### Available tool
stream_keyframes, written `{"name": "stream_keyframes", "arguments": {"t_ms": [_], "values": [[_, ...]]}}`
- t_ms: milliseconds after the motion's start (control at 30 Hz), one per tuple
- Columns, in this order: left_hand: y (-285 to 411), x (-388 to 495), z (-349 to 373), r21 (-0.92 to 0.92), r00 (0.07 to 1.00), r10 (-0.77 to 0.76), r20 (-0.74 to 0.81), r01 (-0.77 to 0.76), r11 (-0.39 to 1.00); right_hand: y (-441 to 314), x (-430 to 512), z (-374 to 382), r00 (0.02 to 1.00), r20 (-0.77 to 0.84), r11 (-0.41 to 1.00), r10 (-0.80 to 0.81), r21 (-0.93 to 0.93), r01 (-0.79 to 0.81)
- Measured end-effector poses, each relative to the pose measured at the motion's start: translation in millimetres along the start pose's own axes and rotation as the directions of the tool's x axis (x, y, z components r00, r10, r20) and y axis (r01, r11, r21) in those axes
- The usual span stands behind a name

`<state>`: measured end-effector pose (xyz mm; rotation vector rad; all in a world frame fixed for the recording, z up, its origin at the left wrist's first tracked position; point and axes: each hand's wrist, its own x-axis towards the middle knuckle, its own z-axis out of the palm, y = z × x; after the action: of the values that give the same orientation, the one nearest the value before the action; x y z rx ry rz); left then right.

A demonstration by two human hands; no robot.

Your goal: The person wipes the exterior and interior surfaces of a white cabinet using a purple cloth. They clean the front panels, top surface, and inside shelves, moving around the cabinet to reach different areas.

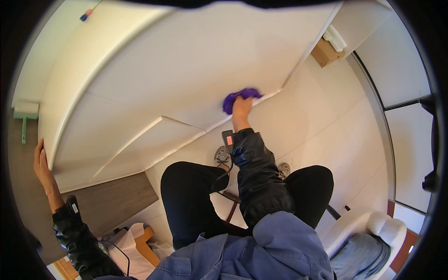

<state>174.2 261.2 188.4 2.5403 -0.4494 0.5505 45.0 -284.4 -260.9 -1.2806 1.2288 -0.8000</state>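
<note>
A purple cloth is bunched in my right hand, which presses it against the lower part of a large white bathtub's outer panel, near its bottom edge. The cloth looks slightly blurred. My left hand rests at the far left against the tub's rounded rim, its fingers together and nothing seen in it. Just above that hand, a green-handled brush or squeegee lies on a grey-brown surface. Lower down, a raised seam outlines an access panel in the white side.
A cardboard box with a white item on it stands at the upper right. Pale floor tiles reach a framed glass partition. A cushioned seat with grey fabric is at lower right; a bag lies lower left.
</note>
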Motion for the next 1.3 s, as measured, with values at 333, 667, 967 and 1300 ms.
{"name": "stream_keyframes", "arguments": {"t_ms": [333, 667, 967, 1300], "values": [[-2.3, -1.2, 11.7, 0.048, 1.0, 0.021, -0.018, -0.02, 0.999, -269.4, -110.7, -22.5, 0.189, -0.059, 0.191, -0.98, -0.035, 0.981], [9.1, -4.2, 12.9, 0.054, 0.999, 0.024, -0.04, -0.022, 0.998, -252.8, 25.8, -59.0, 0.565, -0.285, 0.623, -0.774, -0.184, 0.761], [11.6, -2.7, 13.0, 0.022, 0.999, 0.011, -0.032, -0.01, 1.0, -228.0, -148.9, 18.3, -0.091, -0.086, -0.094, -0.992, 0.038, 0.995], [14.8, -2.8, 8.3, 0.041, 1.0, -0.007, -0.019, 0.008, 0.999, -132.5, -13.0, -1.6, 0.705, -0.373, 0.768, -0.603, -0.033, 0.64]]}}
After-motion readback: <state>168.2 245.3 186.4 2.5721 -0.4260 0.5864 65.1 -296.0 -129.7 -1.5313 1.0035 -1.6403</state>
